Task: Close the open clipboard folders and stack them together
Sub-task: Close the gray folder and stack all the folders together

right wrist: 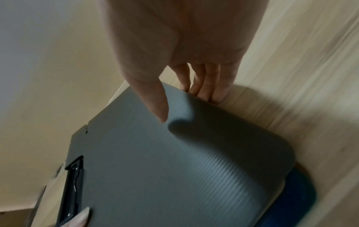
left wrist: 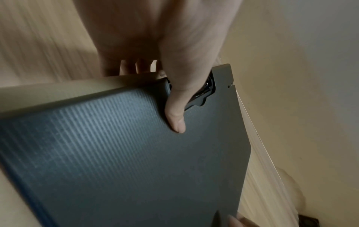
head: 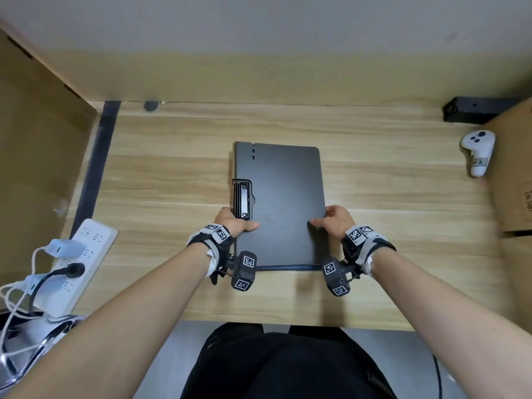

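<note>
1. The grey clipboard folder (head: 283, 203) lies closed mid-table (head: 388, 180), atop a blue folder (right wrist: 295, 193).
2. It looks light, thin and bendy, with a ribbed cover; side edges suit gripping.
3. Left hand (head: 233, 221) and right hand (head: 335, 220) pinch its side edges, thumbs on top, fingers (right wrist: 205, 83) curled under.

The grey clipboard folder (head: 285, 203) has a matt plastic cover with fine ribbing, the ridges catching a soft sheen in the left wrist view. Its clip (head: 243, 199) looks like black plastic around a glossy metal plate held by shiny screws. Beneath it, a blue folder (right wrist: 295, 195) shows a smooth, slightly glossy edge. The counter (head: 172, 174) is pale wood-grain laminate with a smooth, low-sheen finish. The power strip (head: 83, 254) is smooth white plastic; the controller (head: 478, 151) is glossy white plastic. The box (head: 515, 174) is dull brown cardboard.
</note>
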### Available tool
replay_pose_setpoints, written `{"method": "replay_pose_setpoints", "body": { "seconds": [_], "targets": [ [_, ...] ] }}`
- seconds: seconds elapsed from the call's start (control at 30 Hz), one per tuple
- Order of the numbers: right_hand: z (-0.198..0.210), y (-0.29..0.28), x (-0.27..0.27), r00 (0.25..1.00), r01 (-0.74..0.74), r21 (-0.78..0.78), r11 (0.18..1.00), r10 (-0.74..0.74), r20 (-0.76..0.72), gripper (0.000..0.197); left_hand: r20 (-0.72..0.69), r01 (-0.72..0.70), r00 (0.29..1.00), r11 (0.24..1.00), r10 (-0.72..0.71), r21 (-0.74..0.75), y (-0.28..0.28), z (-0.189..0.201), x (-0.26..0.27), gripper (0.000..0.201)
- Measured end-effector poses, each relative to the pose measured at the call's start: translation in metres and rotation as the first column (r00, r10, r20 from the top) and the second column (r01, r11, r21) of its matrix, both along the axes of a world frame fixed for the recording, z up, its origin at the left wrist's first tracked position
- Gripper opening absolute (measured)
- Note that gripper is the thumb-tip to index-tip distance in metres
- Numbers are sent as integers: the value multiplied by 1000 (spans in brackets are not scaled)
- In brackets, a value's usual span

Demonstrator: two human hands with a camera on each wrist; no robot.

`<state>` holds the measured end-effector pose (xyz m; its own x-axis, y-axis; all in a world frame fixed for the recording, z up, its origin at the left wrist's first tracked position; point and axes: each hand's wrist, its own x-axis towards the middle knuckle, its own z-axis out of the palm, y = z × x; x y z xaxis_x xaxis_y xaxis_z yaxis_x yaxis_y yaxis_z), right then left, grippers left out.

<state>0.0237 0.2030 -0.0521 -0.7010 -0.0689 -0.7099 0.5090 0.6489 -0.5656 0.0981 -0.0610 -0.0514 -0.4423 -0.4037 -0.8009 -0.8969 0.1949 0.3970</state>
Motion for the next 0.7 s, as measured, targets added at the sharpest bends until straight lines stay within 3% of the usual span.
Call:
{"method": "replay_pose_setpoints", "body": {
  "seconds": [0.17, 0.3, 0.37, 0.43, 0.53, 0.7],
  "targets": [
    [12, -1, -5, 994, 22, -71, 997, -15, 104, 17, -40, -19, 999, 1000, 20, 16, 0, 5, 2, 75],
    [15, -2, 1, 991, 55, -139, 989, -37, 128, 15, -49, -28, 998, 998, 31, 65, -6, 7, 8, 73],
    [16, -2, 4, 980, 127, -186, 974, -95, 174, 22, -60, -46, 997, 993, 52, 106, -10, 4, 10, 66],
    [18, -2, 3, 976, 110, -216, 970, -64, 207, 38, -73, -78, 993, 985, 90, 152, -12, 2, 11, 58],
    [27, -6, 1, 984, -8, -227, 974, 48, 172, 37, -77, -65, 994, 983, 79, 172, -14, 6, 12, 56],
    [49, -12, 1, 996, -9, -291, 957, 34, 83, 34, -14, -64, 997, 967, 70, 246, -18, 30, 3, 55]
  ]
}}
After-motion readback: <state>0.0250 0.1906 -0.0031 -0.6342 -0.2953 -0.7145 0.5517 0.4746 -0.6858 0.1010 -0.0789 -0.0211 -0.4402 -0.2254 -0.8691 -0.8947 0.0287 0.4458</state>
